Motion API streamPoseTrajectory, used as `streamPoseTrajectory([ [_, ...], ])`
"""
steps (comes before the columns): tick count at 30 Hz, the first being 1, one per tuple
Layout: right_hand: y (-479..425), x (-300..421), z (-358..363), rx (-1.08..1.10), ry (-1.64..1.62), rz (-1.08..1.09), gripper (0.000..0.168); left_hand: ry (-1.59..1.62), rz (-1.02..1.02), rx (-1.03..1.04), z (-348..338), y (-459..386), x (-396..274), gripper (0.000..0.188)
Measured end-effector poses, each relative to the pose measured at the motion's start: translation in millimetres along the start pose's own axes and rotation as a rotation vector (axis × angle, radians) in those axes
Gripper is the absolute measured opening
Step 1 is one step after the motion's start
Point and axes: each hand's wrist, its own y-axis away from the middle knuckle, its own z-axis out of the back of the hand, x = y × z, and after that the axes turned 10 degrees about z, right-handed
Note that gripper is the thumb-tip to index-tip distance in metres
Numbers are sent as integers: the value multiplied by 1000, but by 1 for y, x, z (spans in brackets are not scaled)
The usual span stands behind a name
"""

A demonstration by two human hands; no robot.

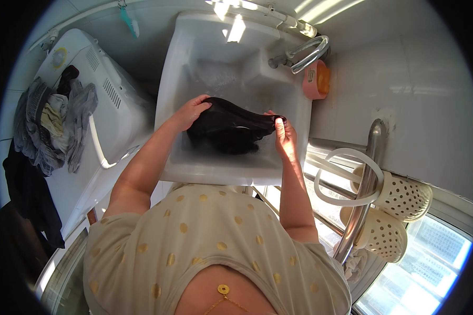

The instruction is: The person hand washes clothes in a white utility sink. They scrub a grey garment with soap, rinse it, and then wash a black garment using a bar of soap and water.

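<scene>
A dark, wet-looking cloth garment [236,124] is stretched between my two hands over the white laundry sink [236,173]. My left hand [195,111] grips its upper left part, thumb on top. At its right end, my right hand [283,132] pinches a bunched edge between thumb and fingers. The lower part of the fabric hangs into the basin, and whether it touches the bottom cannot be told. Some fingers of both hands are hidden behind the cloth.
A chrome faucet [309,55] and a pink soap holder [315,80] are at the sink's right rim. Left stands a white washing machine [114,90] with grey clothes [39,126] piled on it. Perforated cream slippers [404,197] and a white hose [319,185] hang by a metal rail [356,220] at right.
</scene>
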Motion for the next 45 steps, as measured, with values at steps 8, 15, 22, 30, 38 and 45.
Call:
streamPoseTrajectory([
  [8,-13,-69,-49,-66,-1090,-372,41,-1049,-1071,-147,-154,21,15,32],
  [15,-4,-38,-88,-81,-763,-526,30,-875,-752,-497,-123,-22,27,32],
  [22,8,-7,-113,-70,-572,-718,29,-797,-386,-628,-86,-48,14,24],
  [30,6,-2,-108,-53,-293,-709,37,-971,-544,-564,-91,-33,19,18],
  [38,-18,6,-58,-93,-737,-560,30,-1199,-386,55,-13,5,-3,25],
  [45,-22,-25,-71,-67,-571,-511,27,-252,-460,-16,-45,-11,10,23],
])
